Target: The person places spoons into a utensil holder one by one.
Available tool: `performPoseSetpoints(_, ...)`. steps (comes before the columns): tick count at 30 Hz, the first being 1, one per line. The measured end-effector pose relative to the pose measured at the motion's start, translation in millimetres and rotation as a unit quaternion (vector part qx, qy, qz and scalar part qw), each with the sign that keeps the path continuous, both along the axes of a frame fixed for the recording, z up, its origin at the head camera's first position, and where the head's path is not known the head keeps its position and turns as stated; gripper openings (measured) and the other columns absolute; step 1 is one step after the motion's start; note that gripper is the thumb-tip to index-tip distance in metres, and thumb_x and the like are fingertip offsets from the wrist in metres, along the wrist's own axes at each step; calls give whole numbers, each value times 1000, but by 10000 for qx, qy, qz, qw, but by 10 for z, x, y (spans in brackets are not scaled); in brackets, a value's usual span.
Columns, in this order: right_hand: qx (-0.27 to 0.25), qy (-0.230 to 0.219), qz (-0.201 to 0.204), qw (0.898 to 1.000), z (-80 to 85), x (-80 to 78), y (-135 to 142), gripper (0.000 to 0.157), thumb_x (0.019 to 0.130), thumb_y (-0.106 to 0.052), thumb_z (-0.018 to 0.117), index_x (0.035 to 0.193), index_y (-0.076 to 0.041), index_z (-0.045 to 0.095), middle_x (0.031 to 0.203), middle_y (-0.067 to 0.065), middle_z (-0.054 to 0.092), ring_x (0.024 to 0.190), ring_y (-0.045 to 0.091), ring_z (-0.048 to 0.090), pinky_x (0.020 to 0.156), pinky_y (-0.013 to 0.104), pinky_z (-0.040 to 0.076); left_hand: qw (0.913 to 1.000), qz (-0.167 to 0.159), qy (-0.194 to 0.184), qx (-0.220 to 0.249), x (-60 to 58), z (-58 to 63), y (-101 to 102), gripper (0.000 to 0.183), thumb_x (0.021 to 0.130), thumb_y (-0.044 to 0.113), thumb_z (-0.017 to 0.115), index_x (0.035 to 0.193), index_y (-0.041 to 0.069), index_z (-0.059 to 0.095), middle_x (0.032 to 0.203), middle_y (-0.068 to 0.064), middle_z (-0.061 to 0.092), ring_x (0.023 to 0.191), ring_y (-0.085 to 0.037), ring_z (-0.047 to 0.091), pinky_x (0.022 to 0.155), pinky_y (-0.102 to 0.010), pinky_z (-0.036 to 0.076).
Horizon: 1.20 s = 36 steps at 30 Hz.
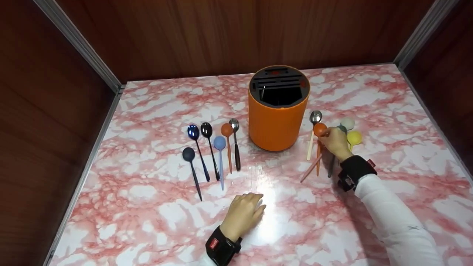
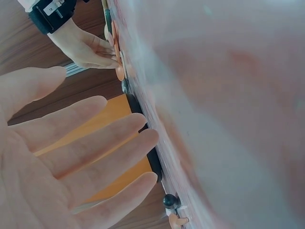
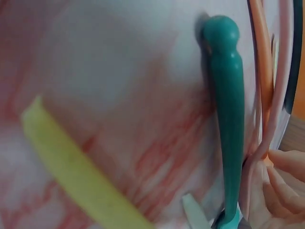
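To the right of the orange cylindrical holder (image 1: 275,127), my right hand (image 1: 335,140) pinches an orange spoon (image 1: 320,129) near its bowl. In the right wrist view its fingertips (image 3: 276,160) meet behind a pink handle (image 3: 281,90), beside the orange handle (image 3: 261,52). Around this hand lie a steel spoon with a pale handle (image 1: 310,147), a dark green spoon (image 3: 228,109), a yellow spoon (image 1: 354,137) and a pale grey-green spoon (image 1: 347,123). My left hand (image 1: 244,214) is over the near middle of the table, its fingers spread and holding nothing.
Left of the holder lies a row of several spoons, among them a shiny blue one (image 1: 193,132), a black one (image 1: 206,130), a light blue one (image 1: 220,143) and an orange-brown one (image 1: 227,129). Wood-grain panels (image 1: 221,37) enclose the marbled table (image 1: 147,229).
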State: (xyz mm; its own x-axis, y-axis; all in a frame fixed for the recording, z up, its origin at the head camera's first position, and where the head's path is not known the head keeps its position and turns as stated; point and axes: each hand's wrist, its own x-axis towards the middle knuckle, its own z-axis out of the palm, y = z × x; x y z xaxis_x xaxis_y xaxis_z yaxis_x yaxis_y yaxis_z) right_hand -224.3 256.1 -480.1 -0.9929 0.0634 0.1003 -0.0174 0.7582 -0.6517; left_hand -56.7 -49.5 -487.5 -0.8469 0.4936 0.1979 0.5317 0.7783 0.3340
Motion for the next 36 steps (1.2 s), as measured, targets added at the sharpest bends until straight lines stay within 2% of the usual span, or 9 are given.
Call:
performPoseSetpoints(4, 105, -176, -118, 9997, -7, -10, -33, 26, 75, -3, 60, 94, 14, 60, 84, 28, 61, 73, 35, 55, 62, 33, 43, 10000, 32, -60, -14, -1, -3, 1, 30, 87, 28, 52, 107, 7, 61, 99, -5, 63, 87, -18, 60, 73, -28, 46)
performPoseSetpoints(11, 90, -6, -322, 9994, -29, -18, -76, 24, 72, -1, 62, 87, 17, 59, 83, 32, 59, 76, 42, 54, 69, 46, 43, 9998, 39, -197, -19, 2, 2, 11, 30, 87, 28, 52, 107, 7, 61, 101, -5, 63, 89, -18, 60, 74, -28, 45)
performPoseSetpoints(19, 135, 111, -595, 9981, -31, -24, -123, 22, 67, 3, 62, 81, 19, 57, 80, 34, 57, 78, 47, 53, 71, 51, 42, 9998, 38, -187, -50, 6, 6, 14, 30, 87, 27, 51, 107, 6, 61, 101, -6, 63, 89, -18, 60, 74, -28, 46)
performPoseSetpoints(26, 144, -181, -668, 9975, -11, -25, -128, 37, 67, 2, 61, 95, 23, 50, 91, 39, 54, 88, 49, 50, 80, 51, 39, 9997, 55, -245, -22, 4, 4, 18, 30, 87, 27, 52, 107, 6, 61, 100, -6, 63, 88, -19, 60, 75, -29, 46)
performPoseSetpoints(33, -346, -327, -910, 9947, 21, -38, -112, 49, 67, 1, 64, 108, 21, 45, 96, 36, 54, 89, 42, 51, 85, 46, 40, 9999, 21, -165, -46, 6, 6, 15, 30, 87, 27, 52, 107, 6, 61, 100, -6, 63, 87, -18, 60, 74, -28, 46)
performPoseSetpoints(36, -491, -433, -1044, 9924, 70, -40, -113, 54, 69, -3, 64, 114, 19, 43, 97, 34, 55, 86, 38, 51, 83, 43, 42, 9998, 20, -167, -46, 7, 10, 12, 30, 87, 27, 52, 107, 7, 61, 100, -6, 63, 88, -18, 60, 74, -28, 46)
